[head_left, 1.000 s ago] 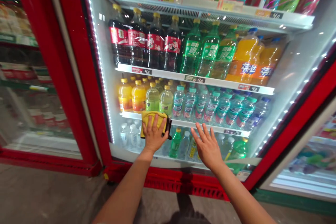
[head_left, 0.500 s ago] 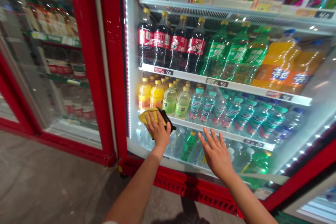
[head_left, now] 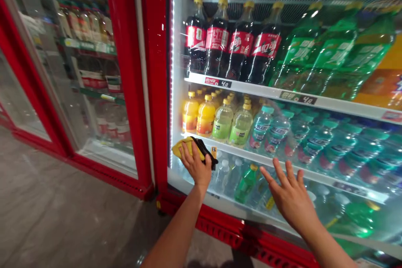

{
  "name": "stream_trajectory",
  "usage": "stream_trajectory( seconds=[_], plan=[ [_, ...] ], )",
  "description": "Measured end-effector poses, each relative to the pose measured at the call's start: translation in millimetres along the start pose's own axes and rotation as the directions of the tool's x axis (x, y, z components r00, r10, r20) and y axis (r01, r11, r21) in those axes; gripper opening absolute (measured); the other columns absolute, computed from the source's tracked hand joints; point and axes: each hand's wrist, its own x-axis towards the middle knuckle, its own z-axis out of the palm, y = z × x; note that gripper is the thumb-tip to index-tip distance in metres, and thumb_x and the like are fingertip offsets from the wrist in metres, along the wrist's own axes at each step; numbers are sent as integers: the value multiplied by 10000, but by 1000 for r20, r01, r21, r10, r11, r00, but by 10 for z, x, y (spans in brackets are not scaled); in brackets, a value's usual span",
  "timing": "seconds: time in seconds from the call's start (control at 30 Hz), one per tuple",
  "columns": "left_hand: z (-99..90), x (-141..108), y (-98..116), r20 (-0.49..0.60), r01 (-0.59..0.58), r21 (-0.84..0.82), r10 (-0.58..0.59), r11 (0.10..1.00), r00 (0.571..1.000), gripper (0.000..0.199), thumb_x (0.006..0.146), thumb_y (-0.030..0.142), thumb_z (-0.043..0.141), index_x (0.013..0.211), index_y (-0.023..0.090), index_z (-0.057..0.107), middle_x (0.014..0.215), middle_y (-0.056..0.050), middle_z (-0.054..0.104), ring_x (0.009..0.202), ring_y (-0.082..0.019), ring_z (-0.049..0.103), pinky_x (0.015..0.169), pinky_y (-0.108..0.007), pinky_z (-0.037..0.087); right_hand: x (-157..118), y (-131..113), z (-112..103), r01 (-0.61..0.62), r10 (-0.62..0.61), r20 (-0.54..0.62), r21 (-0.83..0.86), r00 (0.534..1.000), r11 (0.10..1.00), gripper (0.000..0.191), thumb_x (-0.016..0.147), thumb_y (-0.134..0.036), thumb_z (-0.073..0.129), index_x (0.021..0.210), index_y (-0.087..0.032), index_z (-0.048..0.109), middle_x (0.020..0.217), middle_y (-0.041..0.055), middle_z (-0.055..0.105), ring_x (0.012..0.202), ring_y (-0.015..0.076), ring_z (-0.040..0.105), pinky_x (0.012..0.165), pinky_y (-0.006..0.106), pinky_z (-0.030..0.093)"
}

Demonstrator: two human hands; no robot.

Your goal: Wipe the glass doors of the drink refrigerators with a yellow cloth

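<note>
A yellow cloth with a dark edge lies under the fingers of my left hand, held against the glass door of a drinks fridge. It covers part of the lower left of the glass, before a shelf edge. To the right, my right hand has its fingers spread, palm toward the same glass; whether it touches cannot be made out. Behind the glass, juice bottles and teal-capped bottles line a shelf above the hands. A green bottle leans on the bottom level between them.
The red door frame runs up on the left, with a red vented base below. Dark cola bottles and large green bottles fill a higher shelf. Another glass-fronted fridge stands left, over a grey floor.
The view has shifted closer to the fridge, so the shelves look larger and sit further right. My left hand and cloth remain at the lower left of the glass; my right hand is still spread.
</note>
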Motion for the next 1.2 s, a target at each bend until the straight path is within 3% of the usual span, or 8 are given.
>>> stream_trajectory(
  seconds=[0.2, 0.33, 0.43, 0.63, 0.73, 0.83, 1.03, 1.2],
  plan=[
    [-79, 46, -244, 133, -27, -6, 27, 1000, 991, 794, 979, 328, 505, 1639, 247, 71, 1708, -176, 56, 1570, -404, 45, 1209, -671, 227, -51, 63, 94, 13, -13, -4, 3, 1000, 1000, 855, 906, -223, 628, 1610, -409, 181, 1704, 55, -82, 1524, 525, 105, 1058, 801, 349],
    [-85, -128, -535, 79, 154, 11, -154, 988, 985, 814, 1000, 314, 462, 1632, 267, -49, 1709, -191, -38, 1574, -392, 7, 1178, -680, 276, -66, 83, 131, 26, -26, -4, 18, 1000, 999, 752, 897, -343, 672, 1574, -381, 344, 1709, 61, -67, 1514, 550, 116, 1049, 814, 339],
    [-95, -227, -357, 107, 174, 17, -175, 985, 979, 850, 995, 333, 479, 1629, 227, -76, 1696, -211, -114, 1566, -410, -41, 1146, -689, 316, -70, 62, 101, 10, -10, -8, 11, 1000, 1000, 743, 890, -336, 674, 1567, -361, 369, 1707, 67, -76, 1508, 558, 137, 1036, 811, 356],
    [-186, 216, 101, 306, -169, -60, 179, 984, 935, 756, 929, 444, 607, 1600, 306, 287, 1725, -82, 33, 1575, -398, 29, 1223, -677, 170, -103, 65, 100, 24, -24, 16, -14, 1000, 1000, 888, 884, -240, 637, 1606, -417, 152, 1710, 48, -75, 1506, 542, 170, 1024, 785, 407],
    [-198, 240, -157, 195, 45, -45, -36, 998, 980, 703, 945, 390, 581, 1587, 252, 331, 1714, -121, 119, 1575, -382, 79, 1232, -644, 187, -121, 82, 122, 33, -32, 16, -58, 999, 998, 900, 922, -200, 576, 1601, -429, 31, 1709, 65, -77, 1498, 544, 189, 1016, 781, 419],
    [-195, 32, -355, 150, 271, 5, -269, 963, 951, 705, 957, 360, 548, 1590, 158, 312, 1702, -198, 102, 1568, -413, 73, 1209, -661, 223, -123, 70, 92, 52, -50, 25, -99, 998, 994, 909, 943, -160, 545, 1595, -423, -30, 1706, 86, -78, 1498, 547, 174, 1017, 776, 424],
    [-333, 430, -211, 307, -46, -63, 63, 997, 949, 741, 892, 456, 662, 1563, 320, 379, 1707, -93, 177, 1571, -397, 86, 1226, -680, 120, -93, -6, -18, 22, -17, 65, -90, 998, 996, 907, 953, -135, 517, 1575, -450, -63, 1700, 57, -108, 1510, 524, 127, 1037, 760, 429],
    [-389, 605, -583, 189, 302, -5, -296, 953, 936, 767, 932, 427, 584, 1599, 182, 295, 1697, -195, 136, 1560, -431, 101, 1193, -679, 232, -142, 35, -39, 21, -14, 120, -61, 993, 998, 808, 959, -157, 487, 1612, -397, 74, 1709, 70, -79, 1521, 509, 98, 1034, 715, 462]
  ],
)
